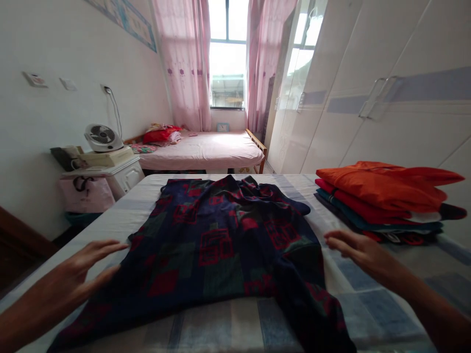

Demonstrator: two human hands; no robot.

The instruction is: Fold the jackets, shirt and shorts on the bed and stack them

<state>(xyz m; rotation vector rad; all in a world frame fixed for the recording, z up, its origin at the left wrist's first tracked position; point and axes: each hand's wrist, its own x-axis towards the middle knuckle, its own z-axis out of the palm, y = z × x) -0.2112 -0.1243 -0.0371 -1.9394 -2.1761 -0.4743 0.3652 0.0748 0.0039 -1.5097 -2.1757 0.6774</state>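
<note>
A dark navy long-sleeved shirt [217,245] with red and green geometric patches lies spread over the bed in front of me. Its right sleeve trails toward me, and the fabric is bunched near the far right. My left hand [91,267] hovers at the shirt's left edge, fingers stretched and apart, holding nothing. On the other side, my right hand [353,250] is held above the sheet just right of the shirt. Its fingers are extended, slightly blurred, with nothing in them.
A stack of folded clothes [382,196], orange on top, sits at the bed's right. The checked bedsheet [217,323] shows around the shirt. Beyond are a pink-covered bed [221,147], a fan [103,137] on a white cabinet [127,174], a pink bag [86,195] and a white wardrobe [368,63].
</note>
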